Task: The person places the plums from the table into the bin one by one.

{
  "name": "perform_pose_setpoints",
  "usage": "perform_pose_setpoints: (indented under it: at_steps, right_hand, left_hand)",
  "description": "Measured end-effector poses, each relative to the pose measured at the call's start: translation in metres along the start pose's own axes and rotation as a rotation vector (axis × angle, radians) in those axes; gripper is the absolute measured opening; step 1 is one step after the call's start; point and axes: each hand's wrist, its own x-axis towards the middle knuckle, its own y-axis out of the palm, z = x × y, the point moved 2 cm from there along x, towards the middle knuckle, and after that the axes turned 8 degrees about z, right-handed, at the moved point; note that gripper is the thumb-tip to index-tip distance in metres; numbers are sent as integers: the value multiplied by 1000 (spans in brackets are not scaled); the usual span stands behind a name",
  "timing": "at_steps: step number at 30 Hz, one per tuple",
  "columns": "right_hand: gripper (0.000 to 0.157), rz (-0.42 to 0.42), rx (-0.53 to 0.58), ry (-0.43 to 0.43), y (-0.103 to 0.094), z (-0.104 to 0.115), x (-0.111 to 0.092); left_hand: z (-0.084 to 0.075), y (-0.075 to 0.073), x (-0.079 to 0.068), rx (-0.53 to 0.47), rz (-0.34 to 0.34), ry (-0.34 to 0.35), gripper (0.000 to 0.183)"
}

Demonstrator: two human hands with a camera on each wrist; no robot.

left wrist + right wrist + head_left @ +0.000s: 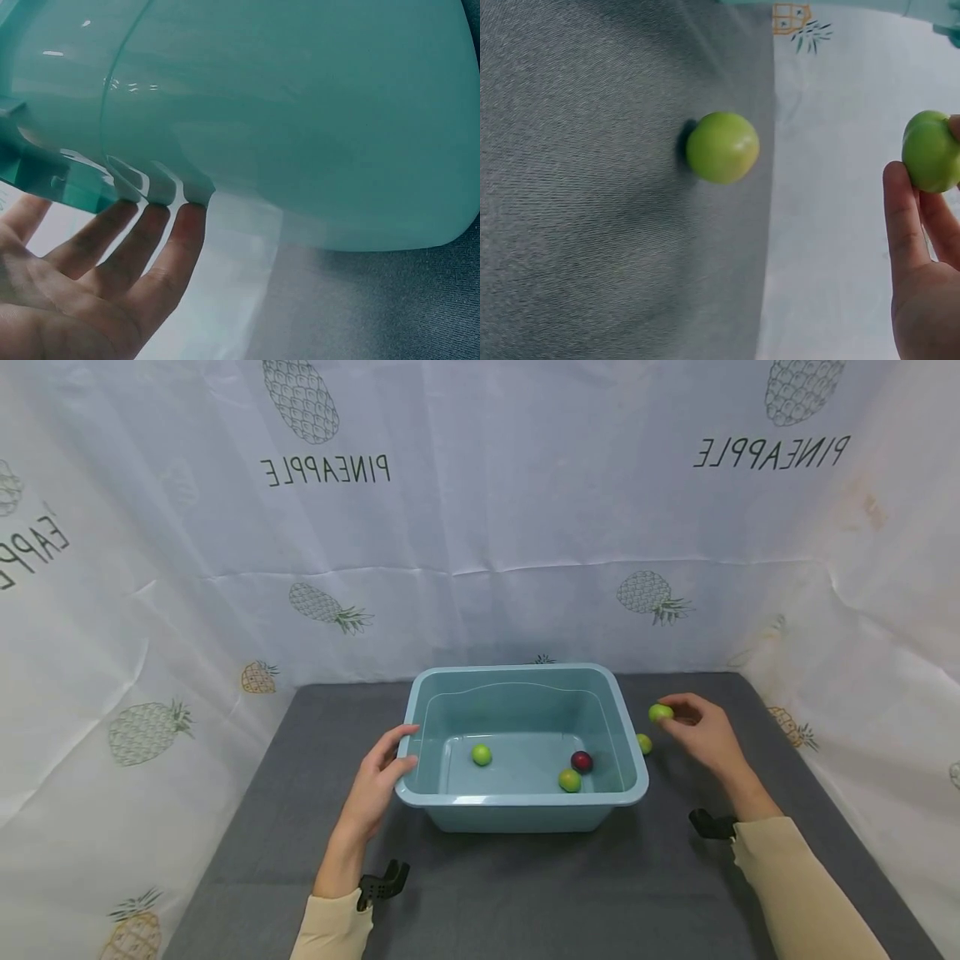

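Note:
A light blue plastic basin (517,817) stands on the dark cloth. Two green plums (482,754) and one dark red plum (582,762) lie inside it. My left hand (378,777) holds the basin's left rim, thumb and forefinger over the edge. In the left wrist view, three fingertips (193,214) press against the outer wall. To the right of the basin, my right hand (697,731) pinches a green plum (930,154) between thumb and fingers, raised above the cloth. Another green plum (722,148) rests on the cloth beside the basin's right wall.
The dark grey cloth (315,827) covers the tabletop. White curtains (480,527) printed with pineapples hang behind and along both sides. A black wrist strap (384,883) sits on my left wrist, and a similar black strap (712,825) on my right.

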Motion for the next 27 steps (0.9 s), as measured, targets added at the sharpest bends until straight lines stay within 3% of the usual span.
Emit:
perform_pose_setpoints:
  at_steps: [19, 27]
  right_hand:
    - [34, -17, 16, -107, -9, 48, 2]
    - [36, 9, 4, -111, -10, 68, 3]
  left_hand:
    - [0, 0, 0, -4, 16, 15, 45]
    - [-2, 0, 0, -5, 18, 6, 45]
